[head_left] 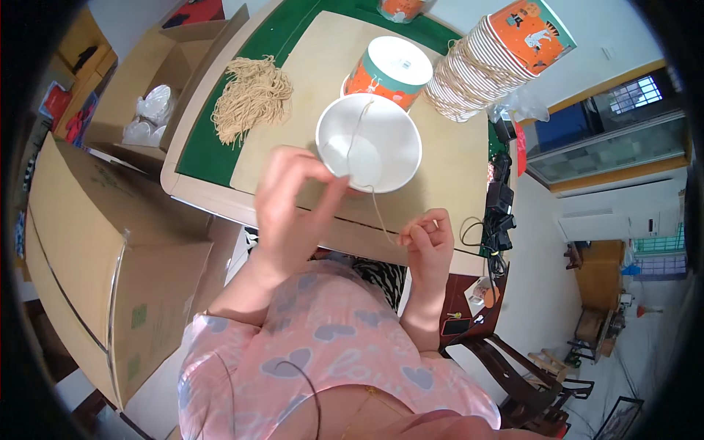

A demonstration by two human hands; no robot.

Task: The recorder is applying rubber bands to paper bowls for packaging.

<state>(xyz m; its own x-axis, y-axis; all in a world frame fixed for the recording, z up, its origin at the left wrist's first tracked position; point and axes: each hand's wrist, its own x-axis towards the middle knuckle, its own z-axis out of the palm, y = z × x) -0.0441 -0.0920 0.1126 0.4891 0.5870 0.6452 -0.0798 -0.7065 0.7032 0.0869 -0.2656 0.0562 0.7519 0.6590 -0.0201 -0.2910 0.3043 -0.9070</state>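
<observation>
A white paper bucket [370, 143] stands open toward me at the near part of the table. A thin beige string [376, 209] runs from inside it over its near rim. My left hand [290, 194] is at the rim's near left, smeared by motion; its thumb and index fingertips are close together beside the string, and whether they grip it is unclear. My right hand [430, 238], to the right and nearer to me, is closed in a pinch on the string's outer end. Behind the bucket stands an orange and green paper bucket [400, 62], its white base upward.
A heap of cut beige strings [253, 100] lies left on the board [323, 66]. At the right back leans a tall stack of nested buckets [484, 66] with strings. Black power adapters [501, 202] line the right edge. Cardboard boxes [110, 271] stand left.
</observation>
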